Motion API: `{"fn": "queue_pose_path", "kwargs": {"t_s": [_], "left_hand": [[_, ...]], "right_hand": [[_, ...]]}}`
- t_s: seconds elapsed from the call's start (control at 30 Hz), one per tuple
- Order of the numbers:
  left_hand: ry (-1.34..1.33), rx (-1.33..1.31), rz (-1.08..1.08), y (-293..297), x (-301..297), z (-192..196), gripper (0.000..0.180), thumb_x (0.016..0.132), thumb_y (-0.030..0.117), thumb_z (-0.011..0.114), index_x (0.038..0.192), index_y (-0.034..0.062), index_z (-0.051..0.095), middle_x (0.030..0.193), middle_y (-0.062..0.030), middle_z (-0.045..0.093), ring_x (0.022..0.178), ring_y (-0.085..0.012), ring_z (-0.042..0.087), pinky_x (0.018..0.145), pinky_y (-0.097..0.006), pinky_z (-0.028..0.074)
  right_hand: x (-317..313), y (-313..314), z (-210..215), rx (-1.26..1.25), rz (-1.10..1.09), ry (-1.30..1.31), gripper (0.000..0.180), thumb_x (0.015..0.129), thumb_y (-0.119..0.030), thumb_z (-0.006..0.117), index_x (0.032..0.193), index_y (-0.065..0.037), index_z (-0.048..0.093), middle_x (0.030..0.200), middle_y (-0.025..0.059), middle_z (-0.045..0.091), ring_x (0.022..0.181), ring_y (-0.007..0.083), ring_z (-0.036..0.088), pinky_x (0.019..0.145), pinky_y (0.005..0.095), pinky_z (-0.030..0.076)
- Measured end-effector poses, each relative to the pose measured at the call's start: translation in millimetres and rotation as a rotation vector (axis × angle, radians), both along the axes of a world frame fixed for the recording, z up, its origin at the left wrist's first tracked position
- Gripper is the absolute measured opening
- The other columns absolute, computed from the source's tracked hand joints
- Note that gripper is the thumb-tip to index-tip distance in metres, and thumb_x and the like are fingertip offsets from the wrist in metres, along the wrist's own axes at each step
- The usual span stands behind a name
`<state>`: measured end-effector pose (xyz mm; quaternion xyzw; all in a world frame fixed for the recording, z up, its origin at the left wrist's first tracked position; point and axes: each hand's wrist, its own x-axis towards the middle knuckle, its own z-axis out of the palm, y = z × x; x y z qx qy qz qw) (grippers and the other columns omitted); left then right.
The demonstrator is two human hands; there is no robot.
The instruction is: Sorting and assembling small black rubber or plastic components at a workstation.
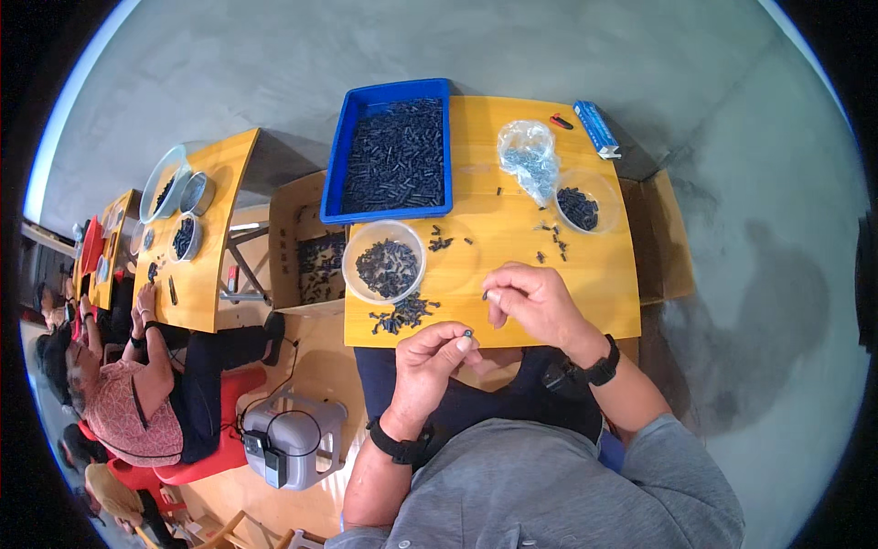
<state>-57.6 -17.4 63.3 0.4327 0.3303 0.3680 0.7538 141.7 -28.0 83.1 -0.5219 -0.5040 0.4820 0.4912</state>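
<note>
Small dark part in left hand — tiny piece in right hand

A co-worker on a red chair beside a grey plastic stool

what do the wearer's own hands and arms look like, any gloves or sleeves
The left hand and right hand are bare, without gloves. Each wrist wears a black strap. The grey shirt has short sleeves, leaving both forearms uncovered.
</note>
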Motion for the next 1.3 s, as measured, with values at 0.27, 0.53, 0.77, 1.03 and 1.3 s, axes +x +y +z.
{"fn": "queue_pose_path", "kwargs": {"t_s": [0.27,0.53,0.77,1.03,1.3], "left_hand": [[0.023,-0.007,-0.027,-3,6,6,0.009,0.091,0.002,0.058,0.095,-0.0021,0.064,0.078,-0.0081,0.066,0.069,-0.0142,0.062,0.067,-0.027,0.052],[0.007,0.000,-0.030,-5,8,7,0.010,0.091,0.004,0.057,0.092,-0.0025,0.065,0.076,-0.0077,0.066,0.067,-0.0136,0.062,0.065,-0.027,0.053],[-0.059,-0.033,-0.052,-4,5,3,0.010,0.090,-0.001,0.059,0.098,-0.0024,0.066,0.080,-0.0054,0.067,0.070,-0.0109,0.064,0.066,-0.023,0.053],[-0.076,-0.026,-0.048,-4,6,4,0.010,0.090,-0.001,0.059,0.098,-0.0030,0.065,0.081,-0.0070,0.067,0.071,-0.0123,0.064,0.066,-0.024,0.053],[0.033,0.019,-0.011,-6,11,7,0.010,0.091,0.001,0.056,0.092,-0.0035,0.065,0.075,-0.0075,0.066,0.065,-0.0135,0.062,0.063,-0.027,0.053]], "right_hand": [[-9,-21,26,0.099,0.092,-0.041,0.012,0.087,0.009,0.054,0.097,0.004,0.060,0.083,0.0087,0.061,0.068,0.0131,0.064,0.060,0.0245,0.052],[-14,-23,23,0.157,0.076,-0.078,0.012,0.087,0.009,0.054,0.096,0.005,0.061,0.082,0.0093,0.060,0.064,0.0129,0.063,0.057,0.0244,0.051],[-15,-23,25,0.214,0.088,-0.167,0.012,0.087,0.008,0.054,0.095,0.005,0.062,0.081,0.0102,0.061,0.063,0.0136,0.063,0.056,0.0249,0.051],[-14,-20,26,0.313,0.086,-0.288,0.013,0.082,0.009,0.055,0.091,0.005,0.063,0.081,0.0110,0.063,0.062,0.0144,0.064,0.054,0.0254,0.052],[-13,-17,32,0.344,0.090,-0.387,0.012,0.078,0.006,0.059,0.087,0.002,0.065,0.075,0.0111,0.063,0.062,0.0195,0.063,0.054,0.0295,0.050]]}}
